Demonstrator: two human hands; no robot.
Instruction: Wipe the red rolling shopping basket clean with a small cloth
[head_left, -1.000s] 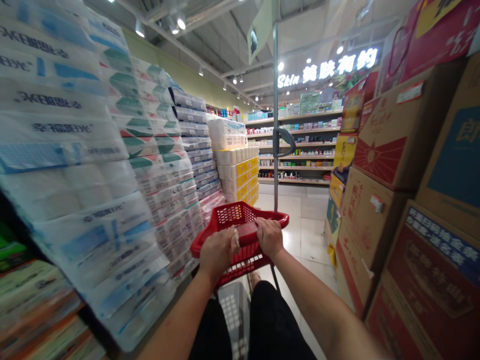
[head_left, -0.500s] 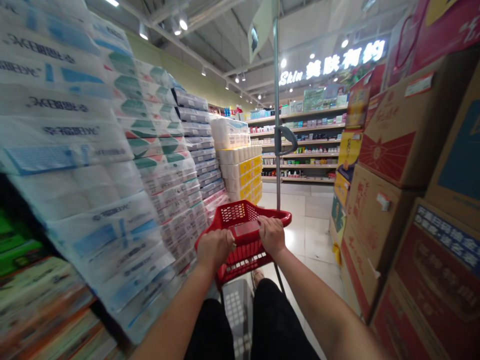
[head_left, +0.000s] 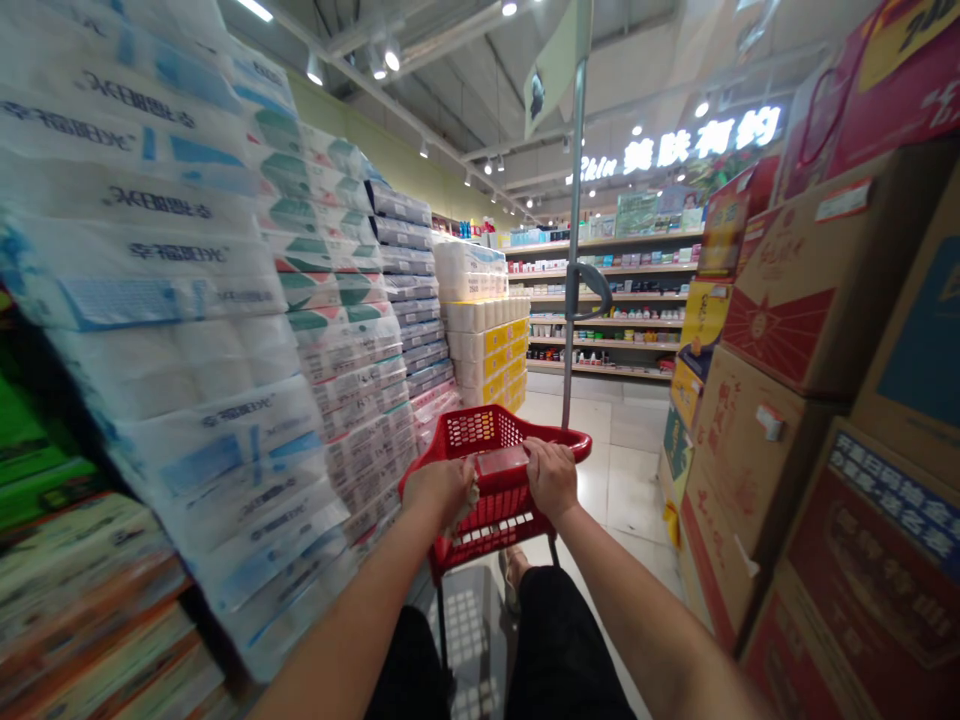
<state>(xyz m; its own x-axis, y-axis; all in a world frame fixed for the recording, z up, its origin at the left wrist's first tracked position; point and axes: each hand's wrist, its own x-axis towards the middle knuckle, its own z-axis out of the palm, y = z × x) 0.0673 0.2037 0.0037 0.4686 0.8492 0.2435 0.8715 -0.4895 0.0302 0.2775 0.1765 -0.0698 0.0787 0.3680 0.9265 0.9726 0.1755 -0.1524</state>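
A red plastic shopping cart (head_left: 499,503) with a perforated basket stands in front of me, a grey pole with a loop handle (head_left: 576,290) rising from its far right. My left hand (head_left: 444,492) is closed round the left part of the cart's red handle bar, and a small pale crumpled thing shows beside its fingers. My right hand (head_left: 553,478) grips the right part of the same bar. Between the hands lies a pale label (head_left: 502,460) on the bar.
Tall stacks of wrapped tissue packs (head_left: 187,250) line the left side. Cardboard boxes (head_left: 784,290) are piled on the right. Tiled floor (head_left: 637,480) runs between them to shelves of goods (head_left: 630,270) at the back.
The view has shifted slightly left, so the cart, pole and stacks sit farther right. A foot below the cart shows more. Both hands stay on the bar.
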